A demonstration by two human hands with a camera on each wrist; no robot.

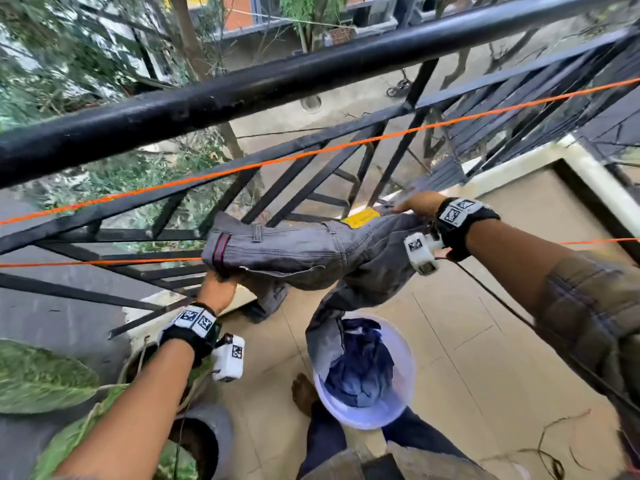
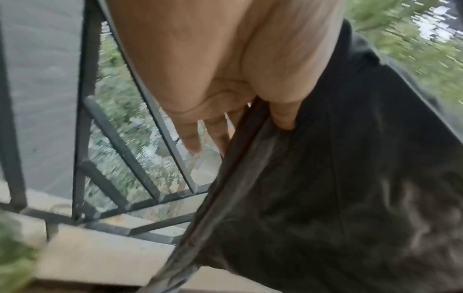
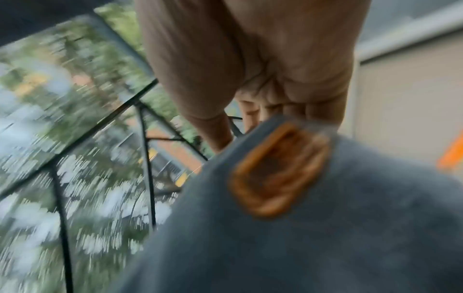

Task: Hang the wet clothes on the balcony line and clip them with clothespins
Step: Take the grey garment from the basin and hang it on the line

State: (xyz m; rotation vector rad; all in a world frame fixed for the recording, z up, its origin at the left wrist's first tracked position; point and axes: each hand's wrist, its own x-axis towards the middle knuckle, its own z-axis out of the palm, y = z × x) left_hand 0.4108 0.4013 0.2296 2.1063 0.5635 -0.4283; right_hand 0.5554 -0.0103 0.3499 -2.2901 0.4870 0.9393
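Observation:
Grey jeans (image 1: 311, 251) are stretched out by the waistband between my two hands, level with the lower orange line (image 1: 104, 262). That line disappears behind the cloth; I cannot tell whether the jeans rest on it. My left hand (image 1: 221, 285) pinches the left end, thumb (image 2: 283, 117) on the dark fabric (image 2: 325, 198) and fingers (image 2: 192, 138) behind its edge. My right hand (image 1: 412, 206) grips the right end beside the brown patch (image 3: 278, 168), in a blurred right wrist view. The legs hang down, and one reaches the bucket (image 1: 408, 368).
A second orange line (image 1: 346, 147) runs higher and farther out, below the thick black railing bar (image 1: 277, 84). The pale bucket on the tiled floor holds blue clothes (image 1: 363, 372). Potted plants (image 1: 41, 379) stand at the lower left. My bare foot (image 1: 303, 393) is by the bucket.

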